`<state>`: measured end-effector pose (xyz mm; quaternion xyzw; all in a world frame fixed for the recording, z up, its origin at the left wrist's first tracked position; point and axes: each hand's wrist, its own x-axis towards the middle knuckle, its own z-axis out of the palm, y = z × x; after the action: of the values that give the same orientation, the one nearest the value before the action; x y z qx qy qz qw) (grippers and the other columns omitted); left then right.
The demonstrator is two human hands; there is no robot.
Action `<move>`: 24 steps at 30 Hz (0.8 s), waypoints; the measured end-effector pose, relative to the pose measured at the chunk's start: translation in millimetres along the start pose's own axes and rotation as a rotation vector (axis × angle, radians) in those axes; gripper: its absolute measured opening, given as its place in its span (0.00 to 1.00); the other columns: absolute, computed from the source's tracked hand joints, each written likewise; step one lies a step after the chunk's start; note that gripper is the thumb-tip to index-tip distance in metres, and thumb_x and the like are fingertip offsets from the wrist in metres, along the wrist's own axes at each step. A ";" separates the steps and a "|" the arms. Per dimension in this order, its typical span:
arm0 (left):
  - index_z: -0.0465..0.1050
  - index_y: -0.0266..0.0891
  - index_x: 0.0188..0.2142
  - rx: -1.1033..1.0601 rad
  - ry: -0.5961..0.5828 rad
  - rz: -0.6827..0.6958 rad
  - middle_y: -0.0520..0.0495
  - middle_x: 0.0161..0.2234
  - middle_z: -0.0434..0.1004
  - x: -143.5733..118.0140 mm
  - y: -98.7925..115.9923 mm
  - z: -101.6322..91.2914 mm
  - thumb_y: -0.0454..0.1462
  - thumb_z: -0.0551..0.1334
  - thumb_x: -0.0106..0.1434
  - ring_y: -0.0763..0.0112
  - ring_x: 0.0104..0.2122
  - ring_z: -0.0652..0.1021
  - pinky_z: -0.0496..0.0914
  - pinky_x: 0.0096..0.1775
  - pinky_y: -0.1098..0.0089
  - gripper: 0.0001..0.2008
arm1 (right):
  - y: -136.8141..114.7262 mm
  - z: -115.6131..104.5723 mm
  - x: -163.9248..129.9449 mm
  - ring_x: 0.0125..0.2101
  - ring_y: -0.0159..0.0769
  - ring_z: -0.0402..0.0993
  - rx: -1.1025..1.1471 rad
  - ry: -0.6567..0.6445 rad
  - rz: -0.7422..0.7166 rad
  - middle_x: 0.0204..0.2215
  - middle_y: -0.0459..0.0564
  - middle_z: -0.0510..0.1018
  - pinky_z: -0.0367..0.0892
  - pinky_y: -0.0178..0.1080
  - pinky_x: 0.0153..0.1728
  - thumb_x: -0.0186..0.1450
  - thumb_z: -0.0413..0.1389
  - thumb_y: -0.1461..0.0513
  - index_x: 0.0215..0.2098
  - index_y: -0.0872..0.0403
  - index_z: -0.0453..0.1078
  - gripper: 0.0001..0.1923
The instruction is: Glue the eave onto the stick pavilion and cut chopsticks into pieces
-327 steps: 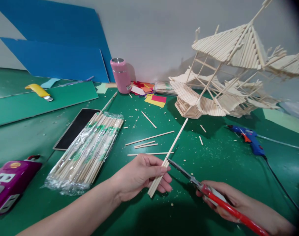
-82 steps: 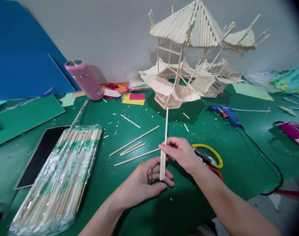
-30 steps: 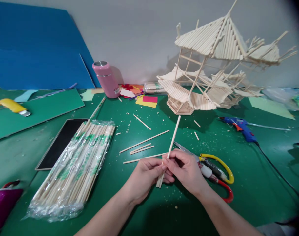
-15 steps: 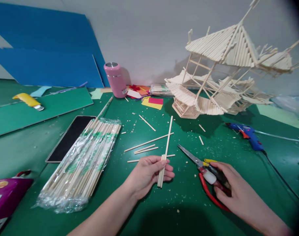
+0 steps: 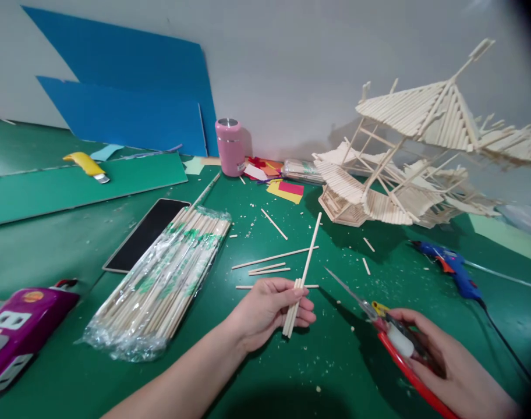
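Note:
Wooden sticks (image 5: 295,308) are pinched between the thumb and fingers of my left hand (image 5: 269,308): several short ones bunched together, and one longer stick (image 5: 311,247) reaching up past them. At the right, my right hand (image 5: 440,355) is closed around the handles of a pair of pointed shears (image 5: 392,331) with red and black grips. Their slim blades look closed and point up and left, raised over the table. Behind my left hand lie several loose sticks (image 5: 274,257), one partly hidden by the hand.
A plastic-wrapped pack of sticks (image 5: 160,285) overlaps a dark tablet (image 5: 147,233) at left. Near a purple power strip (image 5: 25,331) lies a yellow cutter (image 5: 86,166). Behind stand a pink flask (image 5: 230,148) and a stick-built pavilion model (image 5: 392,157). A blue glue gun (image 5: 451,267) lies right.
My right hand has lifted the shears off the table and tilted them. The left hand keeps its pinch on the sticks. The view has swung slightly left.

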<state>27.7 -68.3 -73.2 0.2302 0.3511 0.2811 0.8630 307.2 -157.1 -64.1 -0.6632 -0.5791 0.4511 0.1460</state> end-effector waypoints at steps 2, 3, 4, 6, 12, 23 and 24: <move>0.71 0.31 0.28 0.004 -0.014 -0.004 0.44 0.25 0.76 0.2 -0.1 -0.6 0.37 0.63 0.53 0.71 0.25 0.77 0.70 0.33 0.68 0.08 | -10.8 -1.5 -3.3 0.41 0.44 0.70 0.066 -0.040 0.031 0.43 0.57 0.70 0.68 0.40 0.40 0.57 0.52 0.59 0.47 0.51 0.55 0.20; 0.72 0.30 0.28 0.010 -0.021 -0.007 0.44 0.25 0.76 0.3 -0.2 -0.9 0.37 0.63 0.52 0.71 0.25 0.77 0.70 0.33 0.68 0.09 | -16.5 -1.7 -4.9 0.39 0.44 0.71 0.090 -0.051 0.040 0.41 0.56 0.71 0.68 0.40 0.40 0.56 0.53 0.58 0.46 0.51 0.57 0.20; 0.72 0.30 0.27 0.014 -0.029 -0.012 0.44 0.25 0.76 0.4 -0.3 -1.3 0.37 0.63 0.52 0.71 0.25 0.77 0.70 0.32 0.69 0.09 | -21.7 -1.8 -6.2 0.38 0.43 0.71 0.112 -0.062 0.044 0.40 0.56 0.71 0.68 0.40 0.39 0.56 0.53 0.58 0.46 0.51 0.58 0.19; 0.72 0.30 0.28 0.015 -0.047 -0.020 0.44 0.25 0.76 0.4 -0.6 -2.0 0.37 0.64 0.52 0.70 0.25 0.77 0.70 0.32 0.69 0.09 | -30.6 -2.3 -8.2 0.36 0.42 0.70 0.137 -0.107 0.054 0.39 0.54 0.71 0.67 0.38 0.37 0.56 0.53 0.57 0.44 0.50 0.59 0.18; 0.72 0.31 0.30 0.009 -0.077 -0.054 0.44 0.25 0.77 -0.8 0.6 -1.3 0.36 0.64 0.52 0.69 0.25 0.78 0.70 0.30 0.70 0.09 | -48.7 -7.3 -10.1 0.33 0.41 0.68 0.122 -0.196 0.126 0.37 0.52 0.71 0.66 0.37 0.29 0.57 0.51 0.50 0.43 0.49 0.62 0.19; 0.73 0.31 0.27 0.038 -0.136 -0.079 0.45 0.25 0.77 0.1 -0.2 -1.1 0.36 0.63 0.53 0.71 0.25 0.78 0.70 0.31 0.71 0.07 | -41.6 -12.2 -2.4 0.26 0.36 0.65 0.129 -0.352 0.193 0.28 0.48 0.68 0.64 0.35 0.26 0.54 0.50 0.44 0.41 0.47 0.65 0.23; 0.73 0.31 0.26 0.046 -0.139 -0.082 0.45 0.25 0.77 0.2 -0.4 -1.2 0.36 0.62 0.53 0.71 0.25 0.78 0.70 0.31 0.71 0.07 | -40.8 -12.4 -2.4 0.27 0.36 0.65 0.132 -0.340 0.192 0.29 0.48 0.68 0.64 0.35 0.27 0.55 0.49 0.44 0.42 0.47 0.64 0.23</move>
<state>27.0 -68.2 -74.4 0.2546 0.3059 0.2207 0.8905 290.9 -143.5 -27.1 -0.6186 -0.4986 0.6055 0.0455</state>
